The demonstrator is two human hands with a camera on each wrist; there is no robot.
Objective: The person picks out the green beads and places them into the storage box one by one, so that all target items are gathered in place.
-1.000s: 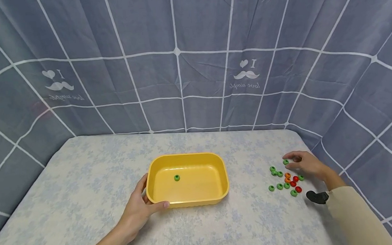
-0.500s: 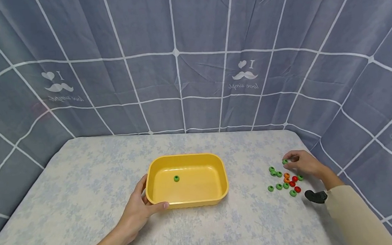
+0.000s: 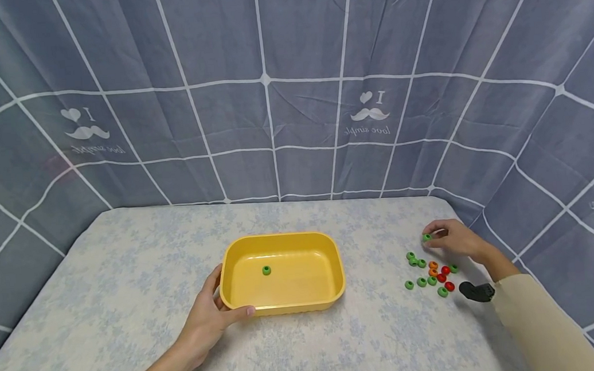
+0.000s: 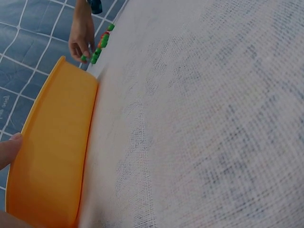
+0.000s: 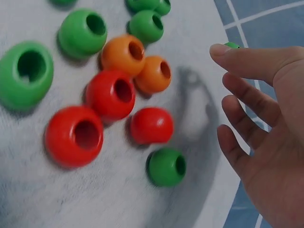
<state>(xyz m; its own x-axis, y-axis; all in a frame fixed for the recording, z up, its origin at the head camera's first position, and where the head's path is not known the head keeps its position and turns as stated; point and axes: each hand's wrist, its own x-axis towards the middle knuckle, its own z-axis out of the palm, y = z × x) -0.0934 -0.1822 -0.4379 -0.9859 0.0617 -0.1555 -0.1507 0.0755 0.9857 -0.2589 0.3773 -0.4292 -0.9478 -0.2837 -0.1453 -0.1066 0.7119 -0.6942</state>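
My left hand (image 3: pixel 207 312) grips the near left corner of a yellow plastic tub (image 3: pixel 285 309), its thumb over the near rim. One green bead (image 3: pixel 266 270) lies inside on the tub's floor. At the right, my right hand (image 3: pixel 453 238) pinches another green bead (image 3: pixel 426 237) between thumb and fingertips, above the table. In the right wrist view the thumb (image 5: pixel 247 59) hides most of that bead, and the other fingers are spread loosely. Below this hand lie several loose beads with large holes: green (image 5: pixel 83 33), orange (image 5: pixel 122 55) and red (image 5: pixel 74 136).
A pale flowered cloth covers the table (image 3: pixel 359 342). Grey-blue curtains (image 3: pixel 302 110) with white grid lines hang behind it and at both sides. A black wrist device (image 3: pixel 476 292) sticks out by the right sleeve (image 3: pixel 536 324), close beside the loose beads.
The right hand has lifted the green bead it pinches and shifted slightly left and away from the loose beads. The left hand stays on the tub.
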